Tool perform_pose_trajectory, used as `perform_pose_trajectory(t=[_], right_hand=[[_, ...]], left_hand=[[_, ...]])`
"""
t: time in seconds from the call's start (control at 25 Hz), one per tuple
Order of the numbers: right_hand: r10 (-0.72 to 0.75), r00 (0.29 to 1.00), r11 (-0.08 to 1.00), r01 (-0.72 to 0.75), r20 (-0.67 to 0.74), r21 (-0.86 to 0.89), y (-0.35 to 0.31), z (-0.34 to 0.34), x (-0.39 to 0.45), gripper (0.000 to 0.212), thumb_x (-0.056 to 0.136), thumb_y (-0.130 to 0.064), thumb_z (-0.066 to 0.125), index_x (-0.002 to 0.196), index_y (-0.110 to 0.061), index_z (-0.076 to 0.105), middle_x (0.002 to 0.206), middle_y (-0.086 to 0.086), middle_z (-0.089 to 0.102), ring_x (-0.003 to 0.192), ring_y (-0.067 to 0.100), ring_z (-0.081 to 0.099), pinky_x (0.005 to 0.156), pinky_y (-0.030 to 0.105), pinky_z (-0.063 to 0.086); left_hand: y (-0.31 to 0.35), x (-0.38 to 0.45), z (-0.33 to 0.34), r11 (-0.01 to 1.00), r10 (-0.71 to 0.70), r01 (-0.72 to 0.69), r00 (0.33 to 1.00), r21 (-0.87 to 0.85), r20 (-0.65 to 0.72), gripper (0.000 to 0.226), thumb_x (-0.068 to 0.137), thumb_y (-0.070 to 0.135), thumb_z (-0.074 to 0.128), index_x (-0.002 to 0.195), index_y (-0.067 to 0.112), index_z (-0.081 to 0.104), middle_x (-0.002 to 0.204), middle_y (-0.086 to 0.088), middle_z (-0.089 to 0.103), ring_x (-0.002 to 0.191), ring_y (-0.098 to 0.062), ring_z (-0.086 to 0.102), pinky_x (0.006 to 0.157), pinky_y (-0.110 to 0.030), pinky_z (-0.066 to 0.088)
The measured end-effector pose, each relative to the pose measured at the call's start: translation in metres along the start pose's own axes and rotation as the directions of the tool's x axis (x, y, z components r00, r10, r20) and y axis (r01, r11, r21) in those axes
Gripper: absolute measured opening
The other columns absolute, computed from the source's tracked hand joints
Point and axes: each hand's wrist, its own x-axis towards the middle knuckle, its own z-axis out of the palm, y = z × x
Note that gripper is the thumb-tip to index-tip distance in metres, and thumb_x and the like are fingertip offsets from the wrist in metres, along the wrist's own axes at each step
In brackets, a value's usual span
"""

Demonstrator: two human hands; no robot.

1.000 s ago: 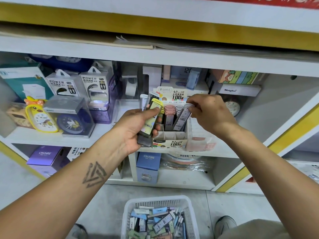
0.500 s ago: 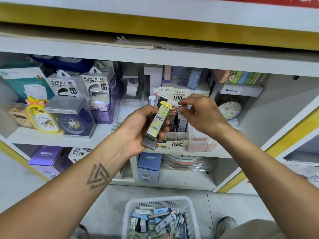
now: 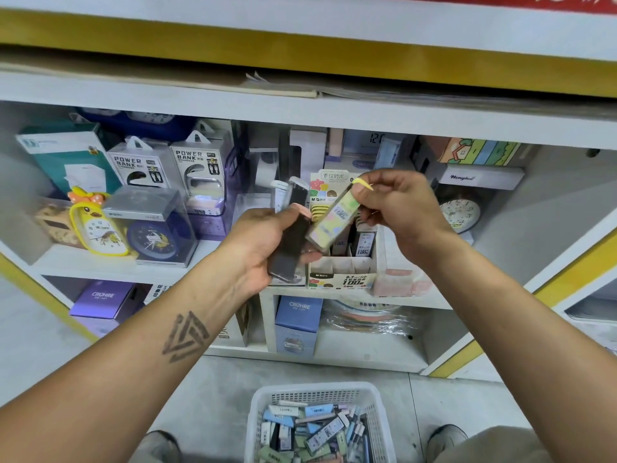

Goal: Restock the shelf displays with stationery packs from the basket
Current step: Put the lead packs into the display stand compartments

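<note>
Your right hand (image 3: 399, 208) has lifted the yellow-capped pack (image 3: 334, 219) out of your left hand (image 3: 263, 242), which still grips the remaining packs (image 3: 289, 240), and now pinches it above the display box (image 3: 340, 274), ready for slotting in.

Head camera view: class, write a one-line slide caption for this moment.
Right hand pinches a yellow-capped lead pack above the display box; left hand holds more packs; basket below.
</note>
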Motion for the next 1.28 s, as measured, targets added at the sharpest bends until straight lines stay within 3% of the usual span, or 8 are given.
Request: perform_pose_trajectory(t=[0.08, 0.16, 0.36, 0.52, 0.88, 1.04, 1.2, 1.28], right_hand=[[-0.104, 0.994, 0.989, 0.099, -0.037, -0.107, -0.001, -0.006, 0.002, 0.006, 0.094, -0.004, 0.066, 0.091, -0.008, 0.070, 0.065, -0.003, 0.070, 0.051, 0.007, 0.059, 0.050, 0.022, 0.048], [-0.195, 0.981, 0.944, 0.188, 0.000, -0.270, -0.001, -0.008, 0.001, 0.012, 0.095, -0.006, 0.063, 0.091, -0.016, 0.069, 0.069, -0.004, 0.069, 0.055, 0.007, 0.062, 0.054, 0.028, 0.053], [-0.410, 0.889, 0.652, 0.442, 0.203, -0.616, 0.008, 0.003, -0.005, 0.011, 0.095, -0.012, 0.063, 0.102, -0.013, 0.072, 0.088, -0.002, 0.062, 0.073, 0.023, 0.065, 0.076, 0.041, 0.055], [-0.442, 0.836, 0.549, 0.539, 0.326, -0.638, 0.014, 0.014, -0.006, 0.015, 0.096, -0.005, 0.061, 0.107, -0.004, 0.071, 0.098, 0.005, 0.061, 0.077, 0.025, 0.064, 0.078, 0.043, 0.053], [-0.423, 0.838, 0.533, 0.537, 0.344, -0.653, 0.016, 0.025, -0.002, 0.013, 0.089, -0.004, 0.068, 0.098, -0.013, 0.068, 0.085, -0.004, 0.064, 0.067, 0.005, 0.057, 0.069, 0.033, 0.051], [-0.362, 0.873, 0.562, 0.485, 0.327, -0.671, 0.023, 0.026, 0.000, 0.010, 0.090, -0.005, 0.068, 0.092, -0.014, 0.064, 0.077, -0.001, 0.066, 0.069, 0.014, 0.063, 0.065, 0.032, 0.051], [-0.387, 0.822, 0.353, 0.551, 0.418, -0.756, 0.029, 0.030, 0.001, 0.016, 0.096, -0.006, 0.057, 0.096, -0.004, 0.073, 0.097, 0.008, 0.067, 0.088, 0.028, 0.064, 0.082, 0.032, 0.049], [-0.415, 0.849, 0.453, 0.505, 0.328, -0.734, 0.025, 0.031, 0.001, 0.022, 0.095, -0.003, 0.058, 0.110, -0.006, 0.073, 0.107, 0.007, 0.068, 0.091, 0.023, 0.063, 0.085, 0.032, 0.050]], left_hand=[[0.004, 0.002, -0.007, 1.000, 0.014, -0.013, 0.996, 0.022, -0.089, 0.032, 0.102, 0.017, 0.052, 0.123, -0.007, 0.057, 0.090, -0.025, 0.070, 0.066, -0.033, 0.070, 0.056, -0.041, 0.062], [0.009, 0.002, -0.012, 0.999, 0.021, -0.023, 0.992, -0.022, -0.122, 0.034, 0.102, 0.017, 0.052, 0.124, -0.008, 0.056, 0.089, -0.024, 0.068, 0.060, -0.029, 0.067, 0.050, -0.035, 0.060], [0.013, -0.001, -0.014, 0.996, 0.000, -0.009, 0.995, -0.088, -0.102, 0.031, 0.097, 0.015, 0.061, 0.120, -0.005, 0.061, 0.091, -0.023, 0.065, 0.063, -0.029, 0.067, 0.045, -0.027, 0.053], [0.014, -0.003, -0.015, 0.992, -0.031, 0.026, 0.999, -0.122, -0.039, 0.025, 0.093, 0.012, 0.059, 0.114, -0.001, 0.063, 0.091, -0.021, 0.062, 0.063, -0.027, 0.066, 0.046, -0.027, 0.053], [0.013, -0.003, -0.017, 0.994, -0.048, 0.044, 0.998, -0.104, -0.033, 0.026, 0.099, 0.011, 0.054, 0.116, -0.007, 0.062, 0.094, -0.021, 0.068, 0.070, -0.028, 0.071, 0.053, -0.033, 0.059], [0.014, -0.007, -0.016, 0.992, -0.029, 0.025, 0.999, -0.125, -0.030, 0.031, 0.097, 0.006, 0.057, 0.124, -0.008, 0.054, 0.102, -0.028, 0.069, 0.076, -0.034, 0.073, 0.053, -0.038, 0.060], [0.012, -0.009, -0.013, 0.994, -0.001, 0.000, 1.000, -0.114, -0.009, 0.044, 0.095, 0.002, 0.060, 0.135, -0.005, 0.045, 0.106, -0.031, 0.070, 0.081, -0.040, 0.074, 0.055, -0.044, 0.061], [0.010, -0.009, -0.012, 0.995, -0.005, 0.005, 1.000, -0.099, 0.005, 0.044, 0.093, 0.002, 0.062, 0.135, -0.004, 0.047, 0.104, -0.029, 0.071, 0.088, -0.042, 0.073, 0.060, -0.049, 0.062]])
